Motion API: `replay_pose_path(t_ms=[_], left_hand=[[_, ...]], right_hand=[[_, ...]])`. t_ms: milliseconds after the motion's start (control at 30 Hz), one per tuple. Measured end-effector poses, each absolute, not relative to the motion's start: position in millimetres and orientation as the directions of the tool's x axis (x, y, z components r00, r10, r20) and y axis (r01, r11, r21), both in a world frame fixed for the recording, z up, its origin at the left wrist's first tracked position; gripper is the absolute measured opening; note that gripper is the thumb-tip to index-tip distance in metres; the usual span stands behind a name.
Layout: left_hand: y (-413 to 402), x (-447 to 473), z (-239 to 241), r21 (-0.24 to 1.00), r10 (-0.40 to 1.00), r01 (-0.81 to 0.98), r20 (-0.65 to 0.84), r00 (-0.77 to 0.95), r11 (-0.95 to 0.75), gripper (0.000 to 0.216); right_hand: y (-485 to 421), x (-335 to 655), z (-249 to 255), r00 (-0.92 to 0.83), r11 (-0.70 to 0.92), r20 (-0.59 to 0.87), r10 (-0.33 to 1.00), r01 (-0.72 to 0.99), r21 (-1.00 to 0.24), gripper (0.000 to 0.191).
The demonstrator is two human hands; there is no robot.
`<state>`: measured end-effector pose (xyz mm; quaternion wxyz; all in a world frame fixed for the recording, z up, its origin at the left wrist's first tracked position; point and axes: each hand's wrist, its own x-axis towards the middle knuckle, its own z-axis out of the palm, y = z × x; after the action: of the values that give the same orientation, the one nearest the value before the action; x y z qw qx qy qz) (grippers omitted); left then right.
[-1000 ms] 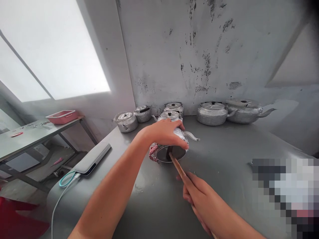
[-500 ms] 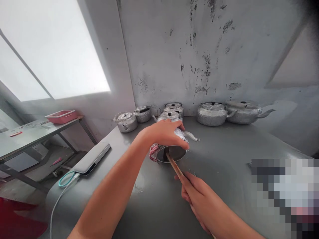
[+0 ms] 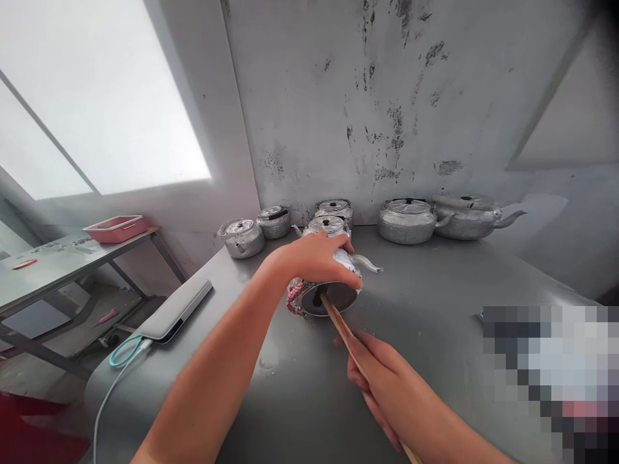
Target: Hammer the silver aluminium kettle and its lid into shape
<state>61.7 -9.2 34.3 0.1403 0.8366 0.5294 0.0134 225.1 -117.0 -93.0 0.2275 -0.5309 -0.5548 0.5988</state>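
Right of the power bank, the left hand spans a tipped silver kettle, thumb and fingers pressed to it; the right hand wraps tightly round a wooden stick whose tip is at the kettle's dark round end

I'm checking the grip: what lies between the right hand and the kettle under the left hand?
In the head view, a dark-ended wooden stick runs from the right hand to the kettle.

Pink basin on side bench; grey power bank.
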Motion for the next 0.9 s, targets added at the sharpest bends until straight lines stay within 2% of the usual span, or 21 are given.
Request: replay_pose_path(t_ms=[167,267,433,567,733,900], left_hand=[[-10.2,61.3,36.0,0.256,0.880,0.873,-0.129,0.457,-0.416,0.078],[-11.4,58.5,38.6,0.249,0.876,0.874,-0.148,0.460,-0.417,0.083],[-15.0,48.2,46.1,0.225,0.870,0.894,-0.233,0.435,-0.387,0.105],[-18.5,44.5,50.5,0.194,0.880,0.918,-0.272,0.390,-0.347,0.118],[-21.5,47.6,51.8,0.184,0.884,0.928,-0.291,0.366,-0.323,0.118],[-20.9,48.0,52.3,0.190,0.881,0.923,-0.285,0.379,-0.335,0.115]], right_hand=[[-115.9,224.9,-81.3,-0.339,-0.322,-0.423,0.840,0.317,-0.892,0.037],[-115.9,224.8,-75.6,-0.325,-0.295,-0.392,0.861,0.310,-0.904,0.035],[-119.1,227.2,-78.0,-0.305,-0.322,-0.425,0.852,0.335,-0.885,0.039],[-121.8,229.0,-83.5,-0.333,-0.346,-0.450,0.829,0.327,-0.879,0.036],[-122.1,226.6,-86.1,-0.347,-0.325,-0.405,0.846,0.267,-0.907,0.028],[-120.3,226.1,-85.7,-0.385,-0.336,-0.409,0.827,0.243,-0.910,0.033]])
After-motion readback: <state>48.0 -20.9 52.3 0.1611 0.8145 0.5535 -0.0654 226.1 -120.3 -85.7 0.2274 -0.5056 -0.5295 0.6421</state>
